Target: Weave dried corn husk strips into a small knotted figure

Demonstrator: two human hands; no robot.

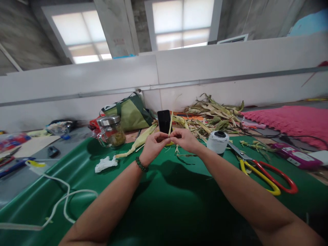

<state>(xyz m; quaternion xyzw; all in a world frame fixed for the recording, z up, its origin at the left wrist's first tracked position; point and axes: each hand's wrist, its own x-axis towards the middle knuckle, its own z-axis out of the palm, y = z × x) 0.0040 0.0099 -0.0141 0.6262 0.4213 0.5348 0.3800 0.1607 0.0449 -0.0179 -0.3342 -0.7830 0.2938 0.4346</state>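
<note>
My left hand [153,146] and my right hand [185,139] meet above the green table cover [164,198], fingers pinched together on a thin pale-yellow husk strip [170,127] that stands upright between them. A dark bead bracelet [141,164] circles my left wrist. Just behind the hands a black phone [164,121] stands propped upright. A long pale corn husk [138,141] lies on the cover left of my left hand.
A white tape roll [217,141] and red-and-yellow scissors [266,172] lie to the right. A husk pile [212,116] sits at the back, a glass jar [111,131] and green bag [129,112] at back left. A white cord [61,205] and crumpled tissue [105,163] lie left. Pink mat [289,121] far right.
</note>
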